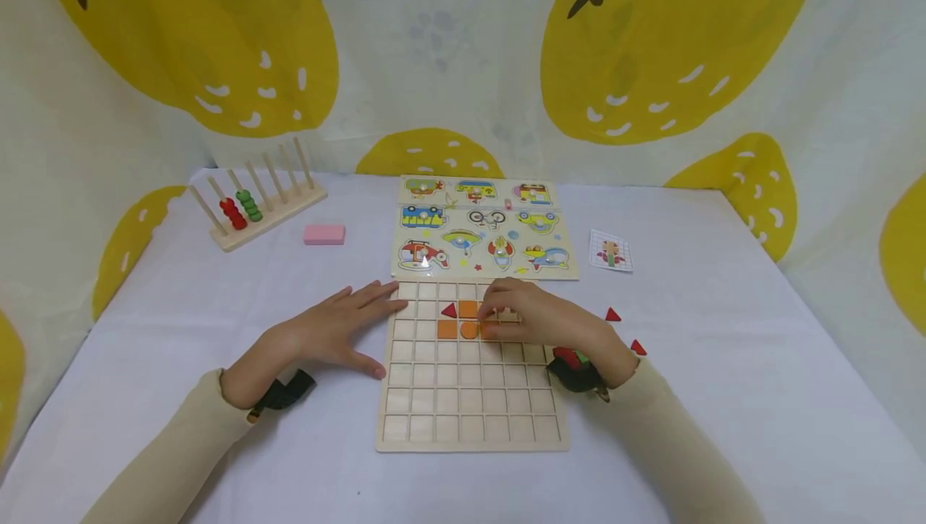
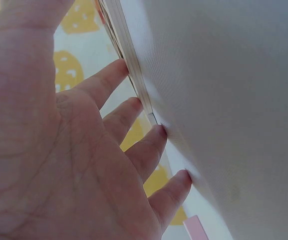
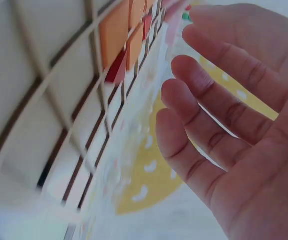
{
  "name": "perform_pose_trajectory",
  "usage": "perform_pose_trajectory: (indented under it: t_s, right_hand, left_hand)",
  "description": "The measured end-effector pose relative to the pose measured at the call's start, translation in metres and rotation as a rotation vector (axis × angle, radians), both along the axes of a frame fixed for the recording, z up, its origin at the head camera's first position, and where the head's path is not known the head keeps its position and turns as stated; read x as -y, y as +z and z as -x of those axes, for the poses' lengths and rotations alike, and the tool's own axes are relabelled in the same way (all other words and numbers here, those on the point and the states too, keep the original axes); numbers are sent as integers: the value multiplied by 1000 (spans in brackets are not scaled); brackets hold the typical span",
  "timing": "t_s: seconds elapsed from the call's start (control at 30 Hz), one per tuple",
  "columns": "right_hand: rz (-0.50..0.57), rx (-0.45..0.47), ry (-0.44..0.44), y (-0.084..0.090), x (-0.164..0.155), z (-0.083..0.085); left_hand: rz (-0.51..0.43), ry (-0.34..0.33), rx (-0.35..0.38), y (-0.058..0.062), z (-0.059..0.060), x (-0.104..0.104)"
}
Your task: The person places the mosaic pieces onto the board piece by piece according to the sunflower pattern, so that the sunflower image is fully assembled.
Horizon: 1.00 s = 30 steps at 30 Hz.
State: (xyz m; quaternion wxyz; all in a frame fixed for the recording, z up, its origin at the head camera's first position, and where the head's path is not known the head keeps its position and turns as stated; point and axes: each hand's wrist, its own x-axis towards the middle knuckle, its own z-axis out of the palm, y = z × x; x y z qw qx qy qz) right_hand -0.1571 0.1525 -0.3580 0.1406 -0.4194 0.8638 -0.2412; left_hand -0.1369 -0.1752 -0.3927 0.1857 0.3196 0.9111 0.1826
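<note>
A wooden grid board (image 1: 470,395) lies in front of me on the white table. Its upper rows hold three orange pieces (image 1: 469,309) and a red triangle (image 1: 449,311). My right hand (image 1: 524,319) hovers over the board's upper right, fingers bent loosely beside the orange pieces. In the right wrist view the right hand (image 3: 223,125) holds nothing, and the orange pieces (image 3: 115,30) sit in the grid board (image 3: 49,110). My left hand (image 1: 340,331) lies flat on the table, fingertips at the board's left edge. The left hand (image 2: 84,150) touches that board edge (image 2: 134,75).
Two loose red triangles (image 1: 612,315) (image 1: 637,347) lie right of the board. Behind it sits a vehicle peg puzzle (image 1: 481,227). A peg rack with red and green beads (image 1: 253,202) and a pink block (image 1: 324,235) stand back left. A small pattern card (image 1: 611,251) lies back right.
</note>
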Motion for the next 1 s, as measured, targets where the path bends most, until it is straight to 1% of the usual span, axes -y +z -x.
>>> perform_pose_trajectory:
  t_s: [0.17,0.4,0.8,1.0]
  right_hand:
    - [-11,21,-56,2,-19,-4]
    - [1,80,-111,3,-39,-10]
    - [-22,122,-205,-4,-86,-16]
    - [-40,134,-230,-6,-110,-18]
  left_hand:
    - [-3,-5,-1,-1,0,0]
    - [11,8,0,-2,0,2]
    - [-4,1,-4,0,0,0]
    - [-9,-4,-5,2,-1,0]
